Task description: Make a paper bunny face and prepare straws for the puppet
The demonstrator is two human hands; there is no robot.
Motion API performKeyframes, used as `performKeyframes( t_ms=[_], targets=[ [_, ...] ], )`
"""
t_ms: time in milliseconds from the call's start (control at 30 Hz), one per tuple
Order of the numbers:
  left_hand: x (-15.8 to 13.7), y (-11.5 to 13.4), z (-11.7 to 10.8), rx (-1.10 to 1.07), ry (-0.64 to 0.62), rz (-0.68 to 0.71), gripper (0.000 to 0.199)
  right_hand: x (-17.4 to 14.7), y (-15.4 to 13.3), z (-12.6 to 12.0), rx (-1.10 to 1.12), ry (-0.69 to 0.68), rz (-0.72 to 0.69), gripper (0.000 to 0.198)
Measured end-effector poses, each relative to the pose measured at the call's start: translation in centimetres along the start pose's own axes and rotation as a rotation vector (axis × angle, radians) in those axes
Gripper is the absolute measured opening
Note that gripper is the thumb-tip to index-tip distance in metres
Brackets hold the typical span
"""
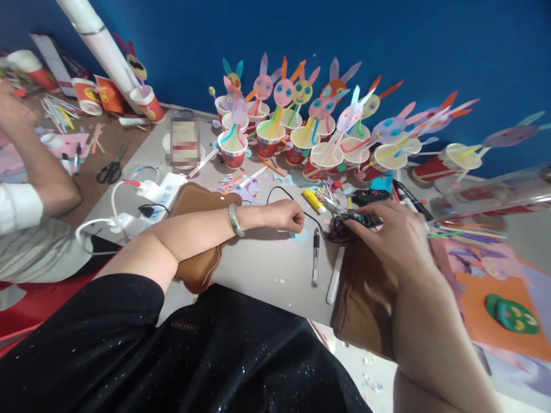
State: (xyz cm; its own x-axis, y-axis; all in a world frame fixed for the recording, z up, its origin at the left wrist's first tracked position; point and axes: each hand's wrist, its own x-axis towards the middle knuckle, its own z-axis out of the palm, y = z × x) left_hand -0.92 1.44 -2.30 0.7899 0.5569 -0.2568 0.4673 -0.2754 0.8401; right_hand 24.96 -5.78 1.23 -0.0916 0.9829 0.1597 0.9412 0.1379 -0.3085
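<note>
My left hand point(287, 216) is curled into a loose fist low over the table, with nothing showing out of it. A pale blue paper piece point(300, 234) lies just beneath it. My right hand point(398, 232) reaches over a brown leather-like pad, thumb and fingers closing on a black corded object point(340, 227) whose kind is partly hidden. Its thin black cable point(310, 219) loops behind my left hand. Between the hands lie a black gel pen point(315, 258) and a white marker point(335, 276). A yellow glue stick point(313, 201) sits just beyond.
Paper cups with rabbit-faced figures point(270, 140) crowd the back along the blue wall. At left are a white power strip point(166, 195), black scissors point(112, 167) and another person's arm point(47, 155). Orange paper point(486, 298) and a clear tube point(495, 192) are at right.
</note>
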Motion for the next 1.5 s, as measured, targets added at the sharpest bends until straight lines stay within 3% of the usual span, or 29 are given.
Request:
performKeyframes(
  t_ms=[100,167,300,433,533,633,800,933,1033,1167,1367,1500],
  targets=[
    [-0.2,0.3,-0.2,-0.029,-0.017,0.001,0.012,-0.6,-2.7,1.1,0.379,-0.215,-0.027,0.025],
    [-0.3,0.6,-0.4,-0.018,-0.015,0.011,0.011,-0.6,-4.0,2.2,0.515,-0.362,-0.015,0.027],
    [-0.7,1.3,-0.5,0.04,-0.01,0.01,0.012,0.0,-5.0,4.0,0.635,-0.435,0.054,0.03],
    [-1.0,2.0,-0.7,0.077,0.006,-0.021,0.015,0.4,-5.2,4.2,0.677,-0.474,0.085,0.027],
    [-1.2,2.5,-1.0,0.104,0.001,-0.027,0.015,0.4,-5.0,3.8,0.542,-0.46,0.04,0.02],
    [-1.7,3.0,-1.0,0.217,-0.051,0.002,0.008,0.3,-4.7,3.5,0.265,-0.371,-0.059,0.017],
    [-3.8,4.1,0.7,0.625,-0.117,0.293,0.01,0.9,-3.8,2.5,-0.23,-0.207,-0.174,0.025],
    [-6.4,4.5,2.8,0.817,-0.105,0.473,0.017,1.8,-2.7,0.7,-0.462,-0.134,-0.087,0.028],
    [-8.0,5.0,4.2,0.904,-0.21,0.447,0.02,2.6,-1.8,0.2,-0.434,-0.199,-0.04,0.025],
    [-8.6,5.9,5.2,1.022,-0.24,0.361,0.027,3.5,-1.7,1.8,-0.333,-0.25,-0.097,0.026],
    [-7.9,6.8,4.0,1.025,-0.268,0.233,0.033,5.3,-2.5,5.7,-0.29,-0.148,-0.133,0.029],
    [-7.6,6.4,3.6,1.016,-0.265,0.221,0.029,5.9,-3.0,6.0,-0.298,-0.154,-0.112,0.025]
  ],
)
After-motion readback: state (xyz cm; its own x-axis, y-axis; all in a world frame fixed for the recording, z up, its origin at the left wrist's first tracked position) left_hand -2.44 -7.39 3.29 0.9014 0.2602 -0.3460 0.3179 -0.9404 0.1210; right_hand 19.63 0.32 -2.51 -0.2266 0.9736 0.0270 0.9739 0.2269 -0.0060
